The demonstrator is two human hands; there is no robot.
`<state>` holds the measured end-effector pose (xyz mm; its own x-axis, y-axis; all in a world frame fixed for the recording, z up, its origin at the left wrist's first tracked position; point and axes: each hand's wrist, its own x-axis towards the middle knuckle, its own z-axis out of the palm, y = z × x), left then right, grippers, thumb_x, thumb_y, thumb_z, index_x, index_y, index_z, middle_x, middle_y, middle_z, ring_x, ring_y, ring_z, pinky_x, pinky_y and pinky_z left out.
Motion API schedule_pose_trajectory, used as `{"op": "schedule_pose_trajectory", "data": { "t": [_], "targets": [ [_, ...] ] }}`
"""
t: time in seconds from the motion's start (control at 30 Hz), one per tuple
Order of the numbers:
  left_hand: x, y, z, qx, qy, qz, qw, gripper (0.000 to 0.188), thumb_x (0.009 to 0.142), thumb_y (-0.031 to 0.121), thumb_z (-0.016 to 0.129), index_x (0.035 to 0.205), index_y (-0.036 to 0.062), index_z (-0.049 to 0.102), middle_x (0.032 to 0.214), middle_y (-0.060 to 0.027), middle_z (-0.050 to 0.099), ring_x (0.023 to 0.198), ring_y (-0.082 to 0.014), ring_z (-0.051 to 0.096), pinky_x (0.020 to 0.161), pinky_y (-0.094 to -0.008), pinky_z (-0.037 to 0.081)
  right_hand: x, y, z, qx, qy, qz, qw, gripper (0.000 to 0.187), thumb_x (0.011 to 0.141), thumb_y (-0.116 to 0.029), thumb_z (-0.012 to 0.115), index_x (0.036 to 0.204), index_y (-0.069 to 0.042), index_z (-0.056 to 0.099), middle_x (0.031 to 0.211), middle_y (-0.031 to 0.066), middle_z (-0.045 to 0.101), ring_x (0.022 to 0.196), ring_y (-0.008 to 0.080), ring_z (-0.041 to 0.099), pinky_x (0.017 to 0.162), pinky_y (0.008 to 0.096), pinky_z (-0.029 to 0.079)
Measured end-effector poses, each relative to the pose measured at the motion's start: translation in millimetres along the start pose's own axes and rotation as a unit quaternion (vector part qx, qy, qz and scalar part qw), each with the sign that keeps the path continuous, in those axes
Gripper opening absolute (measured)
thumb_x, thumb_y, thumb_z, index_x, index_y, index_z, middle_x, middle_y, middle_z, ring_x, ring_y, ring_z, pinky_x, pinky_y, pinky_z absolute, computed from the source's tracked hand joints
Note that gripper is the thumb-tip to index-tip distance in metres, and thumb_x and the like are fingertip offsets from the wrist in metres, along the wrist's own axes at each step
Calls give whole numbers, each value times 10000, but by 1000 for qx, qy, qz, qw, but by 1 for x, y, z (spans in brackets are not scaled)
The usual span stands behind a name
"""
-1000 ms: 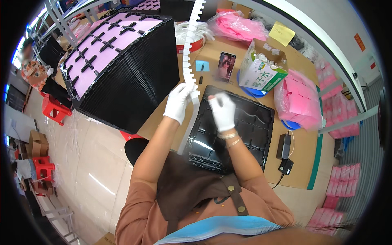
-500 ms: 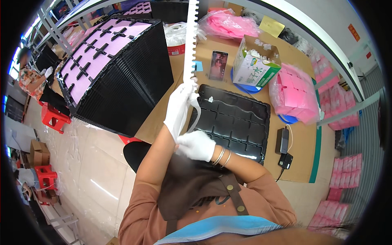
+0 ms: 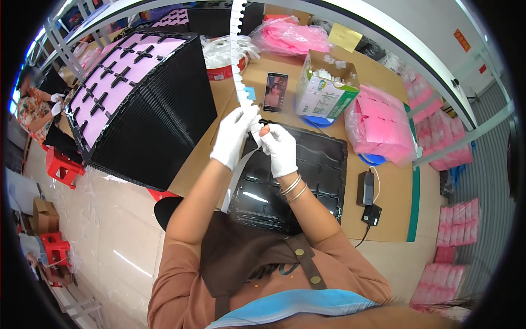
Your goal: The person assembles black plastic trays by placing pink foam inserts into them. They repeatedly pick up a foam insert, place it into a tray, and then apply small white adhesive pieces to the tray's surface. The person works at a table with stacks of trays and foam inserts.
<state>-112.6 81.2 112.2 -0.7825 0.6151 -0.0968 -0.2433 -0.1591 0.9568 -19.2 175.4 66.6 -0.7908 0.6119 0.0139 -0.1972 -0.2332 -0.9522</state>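
White notched strip [image 3: 235, 60], long axis pointing away, left hand [image 3: 229, 138] and right hand [image 3: 281, 149] pinching it

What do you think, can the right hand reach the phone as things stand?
Probably yes. The phone lies beyond the black tray, and nothing tall seems to stand between it and the right hand, though its fingers are at the strip.
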Motion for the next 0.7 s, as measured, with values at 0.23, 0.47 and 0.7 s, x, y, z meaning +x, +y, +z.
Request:
{"op": "schedule_pose_trajectory", "data": {
  "t": [0.23, 0.47, 0.7],
  "targets": [
    [19, -11, -5, 29, 33, 1, 999, 194, 897, 210, 645, 969, 31, 665, 738, 36, 575, 561, -18, 398, 512, -198, 306, 0, -30, -45, -288, 96, -367, 879, 70, 797, -38, 643, 833, -35, 583, 840, 62, 564, 787, 186, 569, 752, 301, 467],
    [19, -13, -19, 56, 42, -4, 998, 165, 899, 210, 670, 918, 48, 648, 678, 61, 529, 548, -5, 373, 513, -169, 303, 50, 1, -242, -632, 101, 147, 755, 124, 708, -178, 729, 776, -78, 704, 918, 145, 668, 859, 301, 670, 780, 386, 529],
    [10, -9, -14, 45, 18, -14, 999, 177, 887, 230, 684, 901, 55, 661, 726, 47, 586, 562, -8, 370, 531, -166, 296, 66, 22, -261, -674, 176, 92, 712, 343, 611, -149, 841, 890, -73, 655, 1034, 158, 624, 909, 341, 654, 795, 420, 527]
  ]
}}
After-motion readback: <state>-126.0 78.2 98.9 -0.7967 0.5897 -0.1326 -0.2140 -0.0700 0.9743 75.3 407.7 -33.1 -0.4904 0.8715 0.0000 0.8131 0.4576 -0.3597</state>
